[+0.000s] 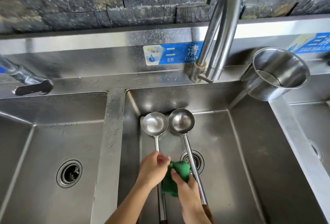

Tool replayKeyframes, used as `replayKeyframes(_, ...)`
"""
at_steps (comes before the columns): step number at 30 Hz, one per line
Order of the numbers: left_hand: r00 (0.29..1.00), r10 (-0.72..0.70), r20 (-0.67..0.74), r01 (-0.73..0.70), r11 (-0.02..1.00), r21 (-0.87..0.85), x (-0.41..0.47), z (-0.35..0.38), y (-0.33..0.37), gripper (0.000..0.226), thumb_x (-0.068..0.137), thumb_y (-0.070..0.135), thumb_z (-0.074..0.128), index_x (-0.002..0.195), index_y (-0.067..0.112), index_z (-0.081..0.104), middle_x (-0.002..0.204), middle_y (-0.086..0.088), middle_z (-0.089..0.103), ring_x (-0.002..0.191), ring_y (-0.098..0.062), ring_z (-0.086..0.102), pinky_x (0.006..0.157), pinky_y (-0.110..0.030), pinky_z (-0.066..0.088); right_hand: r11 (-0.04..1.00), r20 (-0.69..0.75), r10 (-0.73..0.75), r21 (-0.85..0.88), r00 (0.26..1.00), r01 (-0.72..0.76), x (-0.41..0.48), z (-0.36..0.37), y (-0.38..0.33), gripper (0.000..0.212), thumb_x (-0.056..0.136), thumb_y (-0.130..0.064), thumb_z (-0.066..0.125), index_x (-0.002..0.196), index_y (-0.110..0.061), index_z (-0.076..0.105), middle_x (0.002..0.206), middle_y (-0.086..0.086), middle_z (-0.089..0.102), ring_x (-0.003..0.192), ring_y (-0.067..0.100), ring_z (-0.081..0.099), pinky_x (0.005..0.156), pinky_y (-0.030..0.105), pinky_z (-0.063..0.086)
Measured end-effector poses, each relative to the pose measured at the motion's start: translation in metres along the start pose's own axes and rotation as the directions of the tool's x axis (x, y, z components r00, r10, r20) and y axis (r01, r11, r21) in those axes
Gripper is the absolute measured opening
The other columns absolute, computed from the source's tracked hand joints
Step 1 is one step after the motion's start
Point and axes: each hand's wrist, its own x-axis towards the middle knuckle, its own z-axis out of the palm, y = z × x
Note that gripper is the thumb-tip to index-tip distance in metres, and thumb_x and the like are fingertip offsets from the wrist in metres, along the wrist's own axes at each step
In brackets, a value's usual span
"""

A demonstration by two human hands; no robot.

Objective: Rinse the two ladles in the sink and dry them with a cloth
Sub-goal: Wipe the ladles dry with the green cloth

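Both lie in the middle basin [232, 152], bowls at 12 o'clock, my left hand [151, 170] curled round the stiff, probably slippery mid-shaft of the left ladle [155, 124], my right hand [185, 188] clutching the soft green cloth [180, 169] beside the right ladle [181, 121]

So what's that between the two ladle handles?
A bunched green cloth, gripped by the right hand, with the left hand at its edge. It sits between the left ladle and the right ladle, as the head view shows.

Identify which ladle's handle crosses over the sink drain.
The right ladle; its handle passes over the drain, while the left ladle lies beside it.
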Motion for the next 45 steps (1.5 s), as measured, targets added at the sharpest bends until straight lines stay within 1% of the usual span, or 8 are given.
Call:
replayKeyframes(6,0.991,0.077,0.110,-0.056,0.982,-0.182,-0.054,-0.033,0.042,0.037,0.077,0.063,0.067,0.089,0.027,0.066,0.090,0.012,0.069,0.086,-0.004,0.066,0.074,-0.026,0.055,0.919,0.223,-0.067,0.393,0.972,-0.027,-0.036,-0.008,-0.043,0.024,0.097,-0.012,0.059,0.118,-0.007,0.069,0.112,0.021,0.075,0.101,0.031,0.074,0.081,0.043,0.058)
replayKeyframes(15,0.959,0.237,0.154,-0.179,0.931,-0.318,-0.121,-0.086,0.087,0.024,0.072,0.030,0.079,0.089,0.026,0.062,0.088,0.003,0.070,0.080,-0.008,0.063,0.076,-0.026,0.049,0.778,0.460,-0.253,0.619,0.851,-0.103,-0.089,-0.007,-0.058,0.071,0.098,-0.058,0.027,0.125,-0.009,0.071,0.134,0.020,0.065,0.128,0.032,0.061,0.103,0.045,0.048)
replayKeyframes(19,0.953,0.271,0.133,-0.108,0.718,-0.688,-0.151,-0.137,0.101,0.034,0.063,0.020,0.080,0.097,0.017,0.074,0.103,-0.013,0.074,0.102,-0.029,0.068,0.095,-0.041,0.050,0.808,0.492,-0.336,0.589,0.803,-0.023,-0.099,-0.005,-0.073,0.073,0.080,-0.069,0.067,0.129,-0.015,0.069,0.141,0.020,0.060,0.132,0.035,0.056,0.117,0.056,0.033)
replayKeyframes(24,0.952,0.289,0.103,-0.081,0.562,-0.823,-0.160,-0.185,0.091,0.041,0.077,0.012,0.070,0.115,-0.003,0.068,0.115,-0.023,0.069,0.111,-0.036,0.066,0.100,-0.043,0.048,0.883,0.609,-0.322,0.469,0.725,-0.002,-0.105,-0.005,-0.095,0.071,0.065,-0.035,0.094,0.125,-0.007,0.070,0.134,0.022,0.064,0.124,0.038,0.063,0.096,0.047,0.057)
replayKeyframes(28,0.994,0.084,-0.067,-0.098,0.452,-0.887,-0.146,-0.205,0.054,0.025,0.088,0.007,0.061,0.110,0.000,0.069,0.107,-0.018,0.073,0.105,-0.033,0.068,0.091,-0.038,0.053,0.919,0.539,-0.395,0.235,0.744,0.318,-0.115,0.002,-0.119,0.024,0.087,-0.010,0.072,0.108,0.001,0.074,0.115,0.028,0.072,0.108,0.042,0.070,0.093,0.051,0.058)
replayKeyframes(32,0.992,0.022,-0.125,-0.120,0.488,-0.864,-0.134,-0.210,0.011,0.026,0.094,0.005,0.055,0.117,0.004,0.067,0.114,-0.014,0.072,0.109,-0.031,0.067,0.097,-0.045,0.051,0.658,0.527,-0.558,-0.190,0.641,0.729,-0.123,0.025,-0.140,0.011,0.092,-0.028,0.074,0.101,-0.023,0.078,0.091,0.003,0.078,0.092,0.028,0.073,0.089,0.048,0.059)
replayKeyframes(39,0.965,-0.122,-0.233,-0.074,0.724,-0.685,-0.087,-0.215,-0.062,0.011,0.092,0.012,0.065,0.099,0.016,0.072,0.095,-0.007,0.076,0.093,-0.029,0.072,0.092,-0.049,0.055,0.688,0.420,-0.409,-0.442,0.810,0.576,-0.082,0.083,-0.107,0.013,0.082,-0.030,0.083,0.092,-0.031,0.075,0.088,-0.011,0.074,0.084,0.010,0.071,0.069,0.017,0.056)
replayKeyframes(45,0.971,-0.165,-0.173,0.054,0.856,-0.514,-0.047,-0.188,-0.102,0.015,0.092,0.017,0.065,0.105,0.020,0.070,0.097,-0.002,0.073,0.089,-0.021,0.069,0.085,-0.043,0.057,0.712,0.360,-0.255,-0.558,0.898,0.426,-0.043,0.097,-0.059,0.015,0.091,-0.024,0.071,0.106,-0.028,0.074,0.098,-0.002,0.074,0.090,0.016,0.073,0.081,0.039,0.063)
